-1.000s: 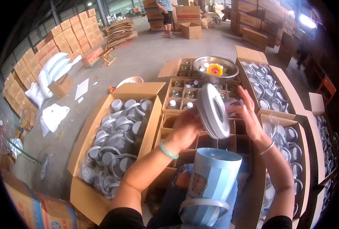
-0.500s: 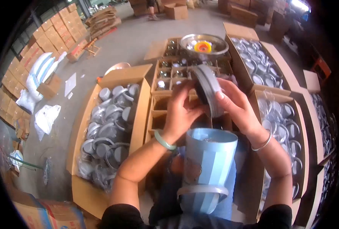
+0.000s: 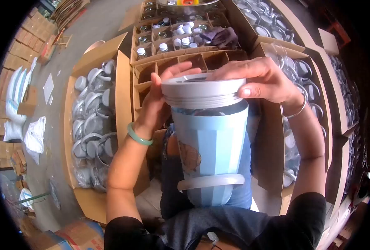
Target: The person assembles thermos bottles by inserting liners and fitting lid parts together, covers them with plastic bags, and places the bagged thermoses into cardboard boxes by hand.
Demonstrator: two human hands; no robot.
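A light blue tapered bucket (image 3: 210, 146) with a cartoon picture on its side stands upright before my lap. A pale grey handle ring (image 3: 212, 182) goes round its lower part. Just above the bucket's mouth is a grey-white ribbed lid (image 3: 203, 89), slightly tilted. My right hand (image 3: 262, 79) grips the lid's right side, thumb on the rim and fingers over the top. At the lid's left edge my left hand (image 3: 158, 93) is open, its fingers stretched out behind the rim; whether it touches the lid I cannot tell.
A carton of wrapped grey lids (image 3: 95, 112) stands on the left, and another carton (image 3: 293, 137) on the right. Ahead are divided cartons (image 3: 168, 62) with small capped bottles (image 3: 185, 41), a dark cloth (image 3: 224, 36) and a metal basin (image 3: 210, 4).
The lid has come down from upright above the bucket to nearly level over its mouth. My left hand has loosened its hold and spread its fingers. The view has tilted downward.
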